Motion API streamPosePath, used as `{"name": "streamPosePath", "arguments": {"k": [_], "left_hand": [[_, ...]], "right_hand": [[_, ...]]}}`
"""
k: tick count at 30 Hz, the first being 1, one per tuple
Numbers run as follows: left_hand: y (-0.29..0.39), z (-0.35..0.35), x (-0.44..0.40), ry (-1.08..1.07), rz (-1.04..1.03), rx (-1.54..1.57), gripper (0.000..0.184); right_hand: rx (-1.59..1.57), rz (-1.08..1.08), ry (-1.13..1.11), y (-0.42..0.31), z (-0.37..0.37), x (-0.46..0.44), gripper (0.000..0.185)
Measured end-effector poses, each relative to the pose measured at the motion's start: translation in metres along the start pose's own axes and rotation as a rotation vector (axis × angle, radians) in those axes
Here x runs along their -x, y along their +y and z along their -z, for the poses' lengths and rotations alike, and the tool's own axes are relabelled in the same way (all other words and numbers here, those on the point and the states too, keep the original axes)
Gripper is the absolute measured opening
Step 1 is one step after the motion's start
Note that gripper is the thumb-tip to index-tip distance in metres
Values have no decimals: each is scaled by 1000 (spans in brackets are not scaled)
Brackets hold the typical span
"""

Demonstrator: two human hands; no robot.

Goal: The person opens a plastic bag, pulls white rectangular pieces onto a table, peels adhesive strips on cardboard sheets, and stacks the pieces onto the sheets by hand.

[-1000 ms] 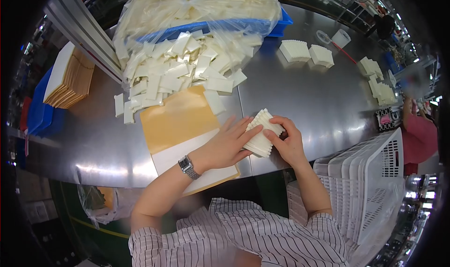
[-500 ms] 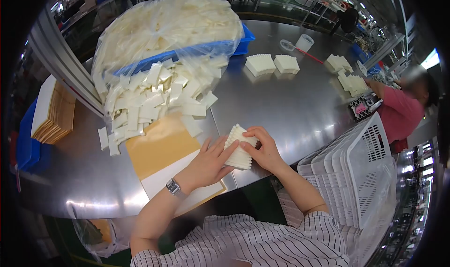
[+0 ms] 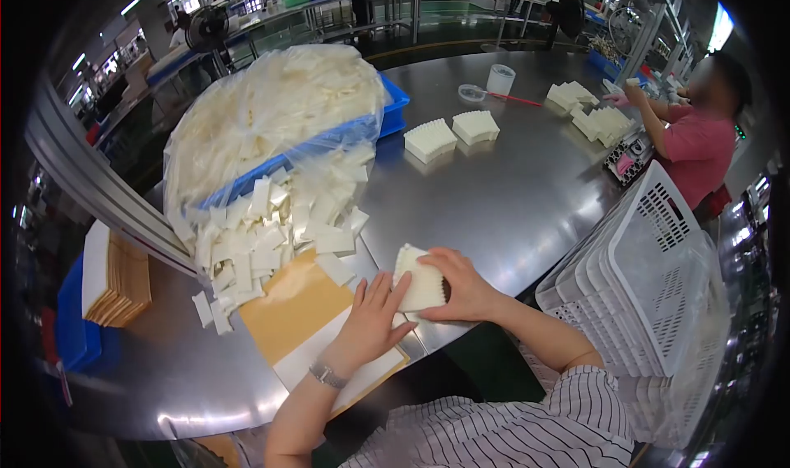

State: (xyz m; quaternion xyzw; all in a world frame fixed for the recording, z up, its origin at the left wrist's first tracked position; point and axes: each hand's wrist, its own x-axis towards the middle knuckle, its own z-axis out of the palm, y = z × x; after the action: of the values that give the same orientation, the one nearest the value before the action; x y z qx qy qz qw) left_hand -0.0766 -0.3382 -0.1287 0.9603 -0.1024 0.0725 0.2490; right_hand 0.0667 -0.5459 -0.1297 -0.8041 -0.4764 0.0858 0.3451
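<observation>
A stack of white ridged pieces [image 3: 421, 280] stands near the table's front edge, between my two hands. My right hand [image 3: 463, 287] is closed around its right side, the fingers over the top corner and the thumb at the lower edge. My left hand [image 3: 372, 324] lies along the left side with fingers stretched out, the index fingertip touching the stack. Beneath and beside my left hand is a brown and white paper sheet [image 3: 300, 303]. Loose flat white pieces [image 3: 284, 229] are heaped beyond the sheet, spilling from a plastic bag [image 3: 280, 114] in a blue tray [image 3: 395, 106].
Two white stacks [image 3: 429, 141] stand farther back on the metal table [image 3: 494, 196], near a clear cup [image 3: 500, 79]. White baskets [image 3: 634, 279] are piled at my right. A person in a pink top [image 3: 699, 151] works beyond them. A metal post [image 3: 99, 172] and brown paper stack [image 3: 119, 279] are at left.
My right hand has shifted from the stack's top face to grip its right side. My left thumb has come off the stack's face. The whole view has tilted upward.
</observation>
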Motion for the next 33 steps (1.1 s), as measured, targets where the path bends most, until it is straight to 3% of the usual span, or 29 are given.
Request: {"name": "streamPosePath", "arguments": {"k": [1,3,6,8,9,10,12,19,21,25,29,31,32,33], "left_hand": [[3,7,1,-2,-3,-13,81],[11,22,9,65,52,-51,81],[18,44,32,87,98,-122,75],[15,52,48,105,142,-116,71],[14,55,56,132,182,-105,67],[14,58,66,133,190,-110,67],[17,61,86,124,406,-114,59],[47,58,161,66,619,-290,55],[50,61,192,160,660,-329,41],[30,53,254,386,899,-54,46],[20,55,252,445,798,-64,54],[26,61,232,95,628,-268,57],[23,57,226,103,631,-257,57],[18,51,220,57,493,-238,58]], "right_hand": [[-5,6,11,7,3,-4,96],[-128,-47,315,37,12,-15,99],[167,-273,688,100,43,-48,98],[330,-588,660,138,70,-65,103],[422,-603,705,172,75,-71,104],[415,-598,700,190,83,-75,104],[452,-602,765,212,96,-84,107],[486,-470,758,230,99,-92,108],[480,-444,762,240,99,-91,109],[462,-485,725,231,101,-92,111],[434,-512,718,233,103,-92,115],[429,-500,715,233,102,-93,116],[495,-557,766,233,100,-94,115],[560,-613,818,232,99,-95,114]]}}
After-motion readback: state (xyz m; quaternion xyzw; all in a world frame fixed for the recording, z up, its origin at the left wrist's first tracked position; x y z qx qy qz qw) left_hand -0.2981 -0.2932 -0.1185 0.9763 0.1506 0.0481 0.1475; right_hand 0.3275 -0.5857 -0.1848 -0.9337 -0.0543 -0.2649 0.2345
